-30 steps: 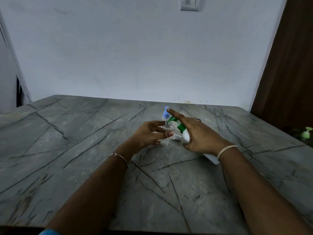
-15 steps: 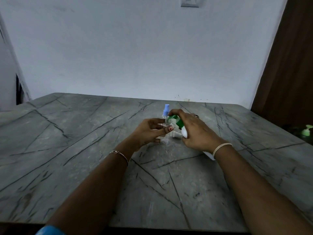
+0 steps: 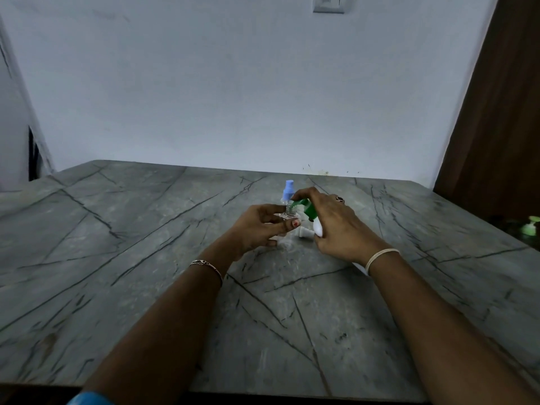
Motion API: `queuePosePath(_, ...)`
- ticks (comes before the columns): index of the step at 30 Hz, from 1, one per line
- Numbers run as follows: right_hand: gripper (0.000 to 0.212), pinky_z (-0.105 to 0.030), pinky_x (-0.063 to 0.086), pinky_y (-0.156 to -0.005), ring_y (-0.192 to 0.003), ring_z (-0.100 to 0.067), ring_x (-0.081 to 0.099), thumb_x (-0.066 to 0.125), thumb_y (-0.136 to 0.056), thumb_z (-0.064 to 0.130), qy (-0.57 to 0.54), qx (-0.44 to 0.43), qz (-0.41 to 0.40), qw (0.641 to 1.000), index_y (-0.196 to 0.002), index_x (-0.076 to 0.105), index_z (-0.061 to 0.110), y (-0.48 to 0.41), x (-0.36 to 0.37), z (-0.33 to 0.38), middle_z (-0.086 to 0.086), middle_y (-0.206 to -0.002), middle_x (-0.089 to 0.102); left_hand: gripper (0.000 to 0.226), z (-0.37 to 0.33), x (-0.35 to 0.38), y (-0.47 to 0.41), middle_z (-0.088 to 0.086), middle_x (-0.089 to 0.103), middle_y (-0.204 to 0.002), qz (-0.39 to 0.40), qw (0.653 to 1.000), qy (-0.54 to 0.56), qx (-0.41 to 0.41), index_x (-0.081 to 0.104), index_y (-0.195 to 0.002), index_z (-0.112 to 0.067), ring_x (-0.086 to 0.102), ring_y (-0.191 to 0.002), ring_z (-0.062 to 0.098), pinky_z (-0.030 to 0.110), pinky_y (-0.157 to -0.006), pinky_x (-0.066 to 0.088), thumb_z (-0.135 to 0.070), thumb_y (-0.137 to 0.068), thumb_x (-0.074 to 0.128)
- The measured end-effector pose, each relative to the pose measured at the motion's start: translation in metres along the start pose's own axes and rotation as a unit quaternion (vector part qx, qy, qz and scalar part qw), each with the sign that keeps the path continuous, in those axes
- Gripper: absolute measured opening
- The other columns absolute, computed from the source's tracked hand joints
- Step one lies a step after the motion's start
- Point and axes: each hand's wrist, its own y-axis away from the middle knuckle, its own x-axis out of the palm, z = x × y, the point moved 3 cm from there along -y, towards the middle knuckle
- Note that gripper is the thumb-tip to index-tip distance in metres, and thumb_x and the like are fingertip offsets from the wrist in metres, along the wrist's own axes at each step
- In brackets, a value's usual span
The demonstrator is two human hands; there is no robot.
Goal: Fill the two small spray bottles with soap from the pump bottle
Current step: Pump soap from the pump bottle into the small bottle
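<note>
Grips: left hand (image 3: pixel 257 226) round small spray bottle (image 3: pixel 290 211) | right hand (image 3: pixel 336 226) round pump bottle (image 3: pixel 309 211)

Desk (image 3: pixel 146 258): we see a grey stone-look slab with dark crack-like veins. It fills the near and middle view, and its far edge meets the wall.
Wall (image 3: pixel 204 83): plain and pale, with faint scuffs.
Switch plate (image 3: pixel 328 3): high on the wall, right of centre, cut off by the top edge.
Specks (image 3: pixel 324 171): we make out small dark marks and a yellowish spot low on the wall, just above the desk's far edge.
Wood panel (image 3: pixel 496 127): dark brown, far right; we cannot tell whether it is a door or a cupboard.
Green pump top (image 3: pixel 530 228): blurred, at the right edge, past the desk's right side.
Dark gap (image 3: pixel 32 153): narrow, upright, far left.
</note>
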Motion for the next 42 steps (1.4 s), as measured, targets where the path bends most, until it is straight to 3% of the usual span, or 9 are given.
queuePosePath(5, 0.095, -0.041, 0.048, -0.080, -0.094, -0.020, 0.048, 0.067, -0.078, 0.015, 0.029, -0.005, 0.012, 1.000, -0.143, 0.008, 0.053, 0.0043, -0.0018, -0.0015, -0.003, -0.108, 0.056, 0.054, -0.0009, -0.0014, 0.0004, 0.002, 0.069, -0.109, 0.006, 1.000, -0.012, -0.003, 0.055, -0.129, -0.018, 0.069, -0.093, 0.013, 0.022, -0.064, 0.056, -0.032, -0.080, 0.073)
queuePosePath(10, 0.086, -0.044, 0.047, -0.083, -0.095, -0.019, 0.048, 0.065, -0.074, 0.008, 0.006, 0.001, 0.011, 1.000, -0.135, 0.019, 0.049, 0.0013, -0.0013, -0.0014, 0.000, -0.109, 0.057, 0.039, -0.0033, -0.0006, 0.0020, 0.000, 0.071, -0.101, 0.014, 1.000, 0.001, -0.012, 0.058, -0.118, -0.025, 0.066, -0.088, 0.010, 0.024, -0.069, 0.057, -0.028, -0.082, 0.072)
queuePosePath(14, 0.083, -0.046, 0.046, -0.087, -0.102, -0.023, 0.050, 0.067, -0.072, 0.007, 0.011, 0.003, 0.002, 1.000, -0.132, 0.023, 0.044, -0.0019, 0.0020, -0.0008, -0.002, -0.115, 0.056, 0.027, -0.0047, -0.0001, 0.0030, 0.000, 0.071, -0.103, 0.016, 1.000, 0.006, -0.021, 0.062, -0.107, -0.030, 0.065, -0.087, 0.010, 0.022, -0.063, 0.055, -0.029, -0.083, 0.072)
queuePosePath(20, 0.085, -0.035, 0.042, -0.076, -0.092, -0.020, 0.045, 0.063, -0.080, 0.013, 0.052, -0.014, 0.006, 0.999, -0.146, 0.019, 0.044, 0.0030, -0.0017, 0.0019, -0.002, -0.098, 0.050, 0.040, -0.0059, 0.0006, 0.0025, -0.002, 0.068, -0.101, 0.011, 0.999, 0.018, -0.033, 0.056, -0.119, -0.027, 0.064, -0.086, 0.009, 0.025, -0.066, 0.057, -0.030, -0.083, 0.072)
queuePosePath(23, 0.087, -0.032, 0.037, -0.073, -0.090, -0.019, 0.042, 0.062, -0.080, 0.012, 0.078, -0.013, 0.010, 0.997, -0.147, 0.017, 0.046, 0.0025, -0.0024, 0.0016, 0.000, -0.095, 0.046, 0.035, -0.0065, 0.0001, 0.0024, -0.004, 0.067, -0.099, 0.016, 0.999, 0.015, -0.032, 0.054, -0.113, -0.031, 0.064, -0.086, 0.009, 0.027, -0.070, 0.057, -0.030, -0.083, 0.071)
queuePosePath(27, 0.078, -0.038, 0.043, -0.081, -0.097, -0.022, 0.047, 0.064, -0.079, 0.014, 0.060, -0.007, 0.008, 0.998, -0.141, 0.025, 0.042, -0.0001, -0.0019, 0.0021, -0.001, -0.100, 0.051, 0.027, -0.0065, 0.0003, 0.0041, -0.002, 0.068, -0.102, 0.017, 0.999, 0.015, -0.036, 0.058, -0.107, -0.031, 0.064, -0.092, 0.013, 0.031, -0.075, 0.057, -0.031, -0.083, 0.071)
queuePosePath(31, 0.073, -0.042, 0.044, -0.087, -0.101, -0.023, 0.049, 0.069, -0.079, 0.017, 0.045, -0.006, -0.001, 0.999, -0.135, 0.029, 0.039, -0.0025, -0.0004, 0.0038, -0.001, -0.107, 0.053, 0.045, -0.0067, 0.0002, 0.0038, 0.002, 0.068, -0.109, 0.012, 0.999, 0.010, -0.047, 0.058, -0.122, -0.023, 0.065, -0.092, 0.012, 0.032, -0.076, 0.057, -0.033, -0.080, 0.073)
queuePosePath(38, 0.086, -0.038, 0.044, -0.079, -0.092, -0.022, 0.046, 0.063, -0.079, 0.014, 0.071, -0.008, 0.004, 0.997, -0.146, 0.019, 0.044, 0.0014, -0.0006, 0.0020, 0.000, -0.094, 0.047, 0.047, -0.0064, 0.0005, 0.0052, -0.005, 0.067, -0.103, -0.006, 0.999, 0.015, -0.041, 0.055, -0.124, -0.025, 0.067, -0.095, 0.013, 0.030, -0.076, 0.057, -0.037, -0.081, 0.072)
queuePosePath(42, 0.083, -0.040, 0.045, -0.082, -0.092, -0.021, 0.045, 0.062, -0.079, 0.015, 0.059, -0.006, 0.012, 0.998, -0.145, 0.020, 0.045, 0.0015, -0.0007, 0.0018, 0.000, -0.095, 0.048, 0.046, -0.0061, 0.0016, 0.0058, 0.001, 0.069, -0.105, -0.010, 1.000, 0.013, -0.024, 0.057, -0.125, -0.021, 0.066, -0.089, 0.011, 0.025, -0.069, 0.057, -0.034, -0.083, 0.071)
